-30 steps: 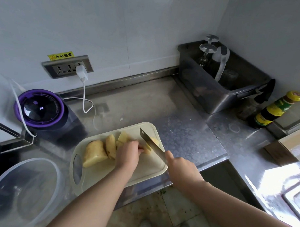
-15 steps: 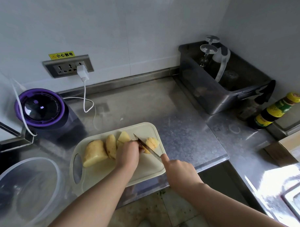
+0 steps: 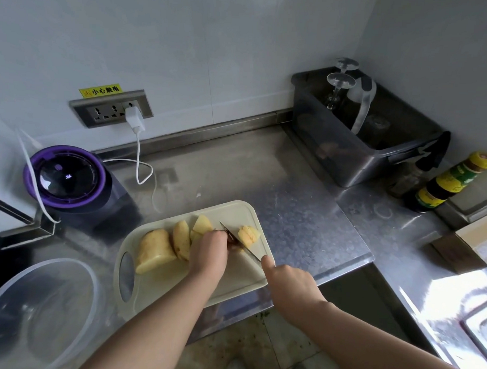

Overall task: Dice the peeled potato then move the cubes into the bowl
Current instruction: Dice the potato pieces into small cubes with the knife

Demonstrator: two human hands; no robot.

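A cream cutting board [image 3: 230, 286] lies on the steel counter near its front edge. Several pale yellow potato pieces sit on it: a big chunk [image 3: 154, 250] at the left, thick slices [image 3: 181, 243] beside it, and a cut-off piece [image 3: 249, 235] right of the blade. My left hand [image 3: 208, 253] presses down on the potato piece under the knife. My right hand [image 3: 286, 282] grips the knife [image 3: 239, 243] handle, index finger along the spine, blade down on the board. A clear plastic bowl [image 3: 0, 308] stands at the lower left, with nothing in it.
A purple-rimmed appliance [image 3: 64, 175] sits at the left with a white charger cable [image 3: 139, 158] plugged into the wall socket. A dark bin [image 3: 356, 160] holding glasses stands at the back right; a sauce bottle [image 3: 452, 180] and cardboard box [image 3: 472, 244] are further right.
The knife came down from a raised tilt to the board, slicing through the potato. A cut piece now lies to the right of the blade. My left hand stayed put.
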